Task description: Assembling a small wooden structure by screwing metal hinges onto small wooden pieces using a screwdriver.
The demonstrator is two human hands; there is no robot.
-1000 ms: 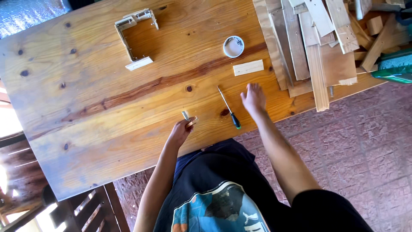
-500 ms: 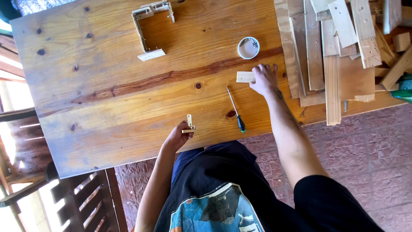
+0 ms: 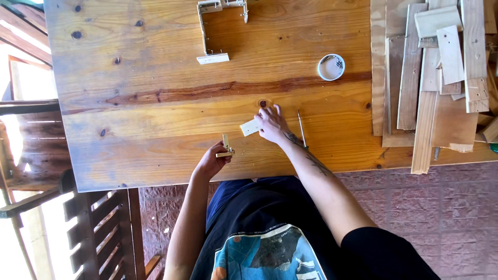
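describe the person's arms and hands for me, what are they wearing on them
Both hands are bare, no gloves: left hand, right hand. The right forearm carries dark tattoo markings and ends in a black short sleeve. The left arm shows no sleeve in view.

Honey-brown knotted table (image 3: 155,103), white round tin (image 3: 331,67), pale wood block (image 3: 250,127)

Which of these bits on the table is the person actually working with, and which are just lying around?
In hand:
- small brass hinge, held by the left hand
- small pale wood block, under the right hand

Lying about:
- screwdriver, beside the right hand
- round white tub
- half-built wooden frame
- pile of wood offcuts
- chair
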